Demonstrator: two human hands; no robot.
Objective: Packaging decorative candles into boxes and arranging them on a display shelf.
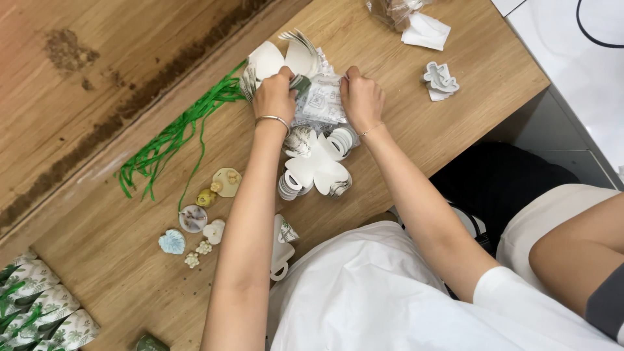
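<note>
Both my hands reach out over a wooden table (416, 117). My left hand (275, 95) and my right hand (361, 97) pinch the two sides of a clear plastic bag (320, 103) with a pale printed pattern. Several white curled paper pieces (284, 58) with leaf print fan out behind the bag. More of these curled white pieces (316, 168) lie in a heap just in front of the bag, between my forearms. A thin bracelet sits on each wrist.
Green ribbon strands (170, 140) trail left of my left hand. Small pale moulded ornaments (195, 221) lie near the front left. Leaf-print pouches (39, 312) sit at the bottom left corner. A white mould (441, 79) and crumpled tissue (426, 30) lie at the far right. Another person's arm (572, 253) is at right.
</note>
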